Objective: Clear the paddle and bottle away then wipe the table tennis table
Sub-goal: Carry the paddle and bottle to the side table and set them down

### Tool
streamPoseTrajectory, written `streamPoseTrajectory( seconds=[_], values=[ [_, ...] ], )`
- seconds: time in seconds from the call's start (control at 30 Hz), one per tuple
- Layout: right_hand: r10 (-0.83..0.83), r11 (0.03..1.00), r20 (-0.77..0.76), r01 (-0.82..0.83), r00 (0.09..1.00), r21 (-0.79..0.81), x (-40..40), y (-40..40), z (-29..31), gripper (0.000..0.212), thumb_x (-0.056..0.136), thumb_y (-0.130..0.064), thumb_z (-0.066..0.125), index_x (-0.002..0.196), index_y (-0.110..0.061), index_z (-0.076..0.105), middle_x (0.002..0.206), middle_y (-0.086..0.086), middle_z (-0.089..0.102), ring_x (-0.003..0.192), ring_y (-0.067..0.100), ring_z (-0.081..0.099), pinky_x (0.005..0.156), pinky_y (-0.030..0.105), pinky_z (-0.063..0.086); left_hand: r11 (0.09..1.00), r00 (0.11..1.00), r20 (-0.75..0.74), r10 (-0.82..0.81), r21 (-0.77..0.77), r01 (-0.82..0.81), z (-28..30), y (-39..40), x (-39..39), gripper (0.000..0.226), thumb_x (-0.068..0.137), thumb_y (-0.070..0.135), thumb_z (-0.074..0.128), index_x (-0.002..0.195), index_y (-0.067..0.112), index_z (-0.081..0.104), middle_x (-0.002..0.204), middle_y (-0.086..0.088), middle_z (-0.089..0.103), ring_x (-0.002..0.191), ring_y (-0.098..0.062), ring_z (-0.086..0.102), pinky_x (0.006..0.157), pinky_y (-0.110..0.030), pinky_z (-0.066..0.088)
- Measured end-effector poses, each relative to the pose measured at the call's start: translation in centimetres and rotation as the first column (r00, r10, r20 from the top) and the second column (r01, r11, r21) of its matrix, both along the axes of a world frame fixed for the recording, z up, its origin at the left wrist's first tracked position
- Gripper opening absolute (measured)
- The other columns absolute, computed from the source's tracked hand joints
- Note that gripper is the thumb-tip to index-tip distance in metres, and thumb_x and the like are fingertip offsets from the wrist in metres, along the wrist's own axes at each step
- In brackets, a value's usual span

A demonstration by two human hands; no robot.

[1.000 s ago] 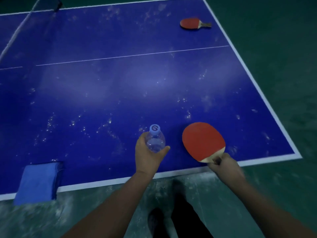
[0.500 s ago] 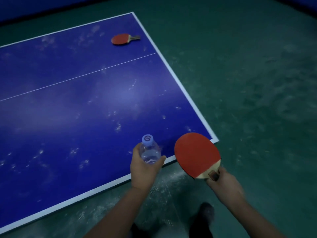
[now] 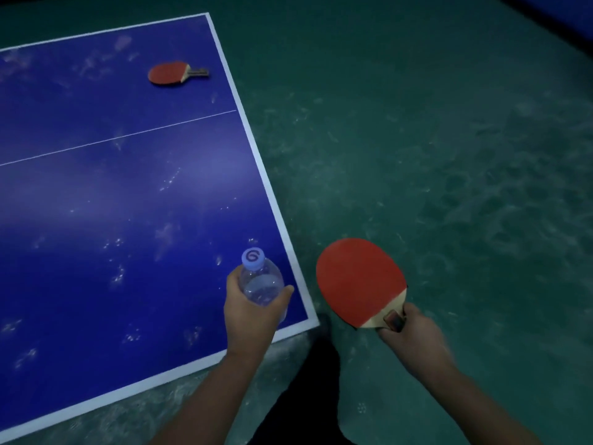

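1. Beyond the bench's point(image 3: 96, 194) white-edged near corner, green floor point(image 3: 449, 155) spreads wide to the right.
2. Left hand point(image 3: 250, 311) wraps a clear plastic bottle point(image 3: 261, 282) with a pale blue cap, held above the bench just inside that corner.
3. Right hand point(image 3: 414, 335) grips the wooden handle of a red rubber-faced paddle point(image 3: 359, 281), held over the floor past the bench edge.
4. A second paddle point(image 3: 168, 73) lies flat near the far right edge.
5. White smudges speckle the blue bench; the floor looks mottled.
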State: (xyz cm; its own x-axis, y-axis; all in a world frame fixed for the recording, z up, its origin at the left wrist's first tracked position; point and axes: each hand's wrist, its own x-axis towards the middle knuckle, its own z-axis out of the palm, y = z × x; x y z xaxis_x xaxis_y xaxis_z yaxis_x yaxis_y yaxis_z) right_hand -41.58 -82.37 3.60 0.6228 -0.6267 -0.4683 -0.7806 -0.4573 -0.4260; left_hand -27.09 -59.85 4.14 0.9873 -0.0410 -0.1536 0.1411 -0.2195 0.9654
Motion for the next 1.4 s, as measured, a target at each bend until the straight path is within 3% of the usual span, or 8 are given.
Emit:
streamPoseTrajectory(
  seconds=[0.13,0.33,0.43,0.63,0.9,1.13,1.4],
  values=[
    [0.028,0.999,-0.006,-0.028,1.000,-0.017,6.0,-6.1,-0.7,0.033,0.076,-0.030,0.073,0.075,-0.025,0.040,0.067,-0.009,0.056,0.062,0.013,0.055,0.050,0.027,0.033,0.995,0.996,-0.002,0.095,-0.041,-0.095,-1.8,-5.2,5.3,0.066,0.064,0.018,0.093,0.113,0.037,0.053,0.097,0.028,0.066,0.086,0.006,0.065,0.064,-0.009,0.052],
    [0.147,0.988,-0.028,-0.148,0.989,-0.033,15.5,-14.4,-1.0,0.031,0.075,-0.025,0.076,0.074,-0.026,0.045,0.065,-0.015,0.051,0.058,0.002,0.047,0.048,0.019,0.029,0.982,0.983,-0.040,0.180,-0.047,-0.182,-2.8,-12.3,13.6,0.067,0.065,0.020,0.092,0.120,0.026,0.055,0.104,0.023,0.066,0.093,0.000,0.067,0.072,-0.017,0.056],
    [0.233,0.971,-0.041,-0.235,0.972,-0.041,20.5,-18.0,-0.5,0.027,0.074,-0.027,0.076,0.071,-0.022,0.049,0.062,-0.010,0.054,0.058,0.010,0.051,0.049,0.025,0.031,0.981,0.981,-0.036,0.191,-0.040,-0.192,-2.0,-15.6,17.5,0.065,0.067,0.017,0.091,0.119,0.028,0.055,0.105,0.025,0.065,0.095,0.001,0.066,0.070,-0.012,0.053],
    [0.323,0.946,-0.006,-0.323,0.946,-0.030,30.9,-24.8,-0.8,0.030,0.071,-0.030,0.076,0.071,-0.024,0.047,0.064,-0.015,0.055,0.060,-0.002,0.050,0.048,0.021,0.032,0.965,0.965,-0.016,0.260,-0.016,-0.260,-1.4,-21.4,25.1,0.065,0.063,0.015,0.092,0.109,0.038,0.054,0.101,0.025,0.065,0.090,0.003,0.065,0.066,-0.010,0.050],
    [0.541,0.841,0.084,-0.538,0.837,-0.060,49.8,-31.7,-0.9,0.031,0.072,-0.028,0.075,0.067,-0.018,0.046,0.060,-0.010,0.053,0.056,0.003,0.049,0.046,0.024,0.030,0.869,0.868,0.080,0.491,0.029,-0.494,0.2,-28.0,36.0,0.065,0.065,0.020,0.092,0.109,0.043,0.050,0.104,0.030,0.062,0.094,0.013,0.060,0.071,-0.003,0.045],
    [0.733,0.680,0.091,-0.731,0.674,-0.062,67.0,-30.4,0.2,0.028,0.071,-0.033,0.071,0.070,-0.017,0.048,0.061,-0.009,0.056,0.055,0.006,0.051,0.044,0.025,0.028,0.737,0.736,0.077,0.673,0.024,-0.676,0.8,-28.9,45.1,0.065,0.066,0.025,0.091,0.112,0.044,0.049,0.116,0.014,0.061,0.099,0.005,0.061,0.074,-0.006,0.047],
    [0.808,0.582,0.123,-0.813,0.577,-0.006,84.5,-20.9,-1.3,0.025,0.073,-0.034,0.071,0.074,-0.020,0.050,0.067,-0.006,0.058,0.059,0.012,0.056,0.047,0.027,0.036,0.641,0.637,0.091,0.766,-0.031,-0.767,-0.8,-23.4,58.6,0.065,0.067,0.029,0.091,0.114,0.047,0.050,0.109,0.029,0.062,0.101,0.004,0.062,0.077,-0.008,0.049]
  ],
)
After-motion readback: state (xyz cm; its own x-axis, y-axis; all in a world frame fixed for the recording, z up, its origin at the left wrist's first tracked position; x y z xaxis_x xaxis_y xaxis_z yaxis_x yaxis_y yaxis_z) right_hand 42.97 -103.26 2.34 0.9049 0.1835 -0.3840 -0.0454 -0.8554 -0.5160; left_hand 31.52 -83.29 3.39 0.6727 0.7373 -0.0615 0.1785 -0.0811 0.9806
